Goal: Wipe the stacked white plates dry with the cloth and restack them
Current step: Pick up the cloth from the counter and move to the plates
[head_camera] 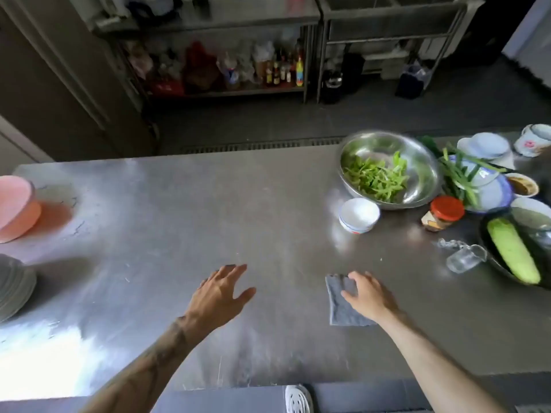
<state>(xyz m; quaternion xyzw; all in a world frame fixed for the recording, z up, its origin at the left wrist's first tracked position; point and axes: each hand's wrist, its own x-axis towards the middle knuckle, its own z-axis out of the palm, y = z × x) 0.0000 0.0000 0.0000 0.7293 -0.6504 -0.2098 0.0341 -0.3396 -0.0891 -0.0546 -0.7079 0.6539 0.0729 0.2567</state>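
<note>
**Plates [14,283] stacked at the left edge, cloth [343,311] under the right hand**

Low in the middle of the frame, the left hand [217,296] hovers over the steel table [268,210], its fingers spread and released, holding nothing. Just to its right, the right hand [368,296] rests on the grey cloth with its fingers laid flat across the upper end; no pinch shows yet. The step in hand looks like taking up the cloth. It is best gathered into the palm so a broad pad faces outward. The free left hand can then reach across to the stack, well apart at the left edge, and lift only the top plate by its rim. Farther off at upper right, a small white bowl [359,214] and a steel bowl of greens [387,171] sit clear of the bare middle, which suits restacking.
</note>
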